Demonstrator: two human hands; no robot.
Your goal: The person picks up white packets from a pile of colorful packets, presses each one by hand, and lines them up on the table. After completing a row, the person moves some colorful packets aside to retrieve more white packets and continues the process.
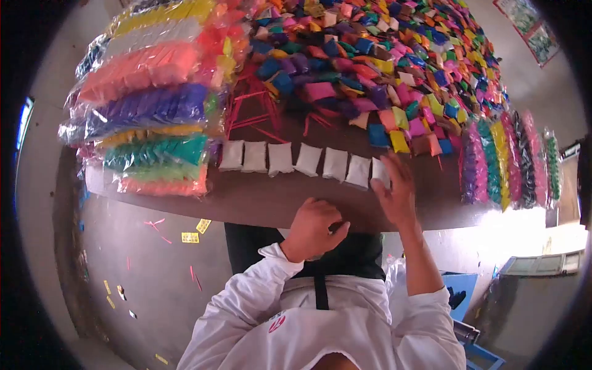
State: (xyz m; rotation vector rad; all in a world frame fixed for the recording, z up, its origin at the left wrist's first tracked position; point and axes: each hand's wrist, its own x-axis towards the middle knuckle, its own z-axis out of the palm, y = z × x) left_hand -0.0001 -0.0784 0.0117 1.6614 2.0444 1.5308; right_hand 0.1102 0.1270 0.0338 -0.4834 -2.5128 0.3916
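Several small white packets stand in a row across the brown table (259,200), one of them a white packet (280,159) near the row's middle. My right hand (398,194) is at the right end, its thumb and fingers closed around the last white packet (378,172), which they partly cover. Beside it lies another white packet (357,171), slightly tilted. My left hand (316,229) is over the table's near edge, below the row. Its fingers are curled in and its thumb points right; nothing shows in it.
A large heap of small colourful packets (370,68) covers the table's far side. Clear bags of coloured packets (148,105) are stacked at left, and bagged strips (505,163) stand at right. Pink strips (253,111) lie behind the row. Yellow labels (190,237) are on the floor.
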